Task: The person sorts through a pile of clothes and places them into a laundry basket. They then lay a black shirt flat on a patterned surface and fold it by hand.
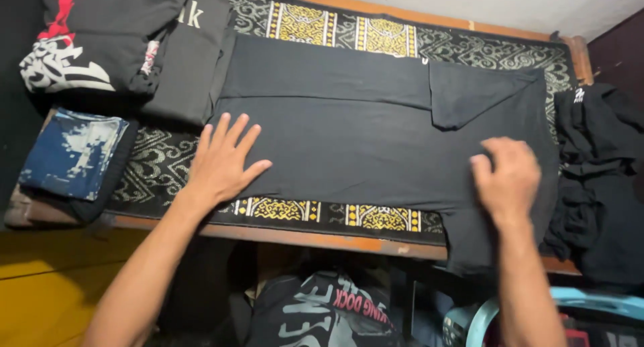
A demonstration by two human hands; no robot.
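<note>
A black T-shirt [355, 132] lies flat across a table covered by a black and gold patterned cloth [302, 18]. One sleeve is folded in over the body at the upper right. My left hand [225, 160] rests flat with fingers spread on the shirt's left end. My right hand [508, 178] sits at the shirt's right end with its fingers curled onto the fabric near the near edge. Part of the shirt hangs over the table's front edge below my right hand.
Folded dark garments [127, 45] with prints are stacked at the far left, with a blue and white folded cloth [70, 152] in front of them. A heap of black clothes [600, 179] lies at the right. More printed clothes [322, 313] and a plastic basket [483, 317] sit below the table.
</note>
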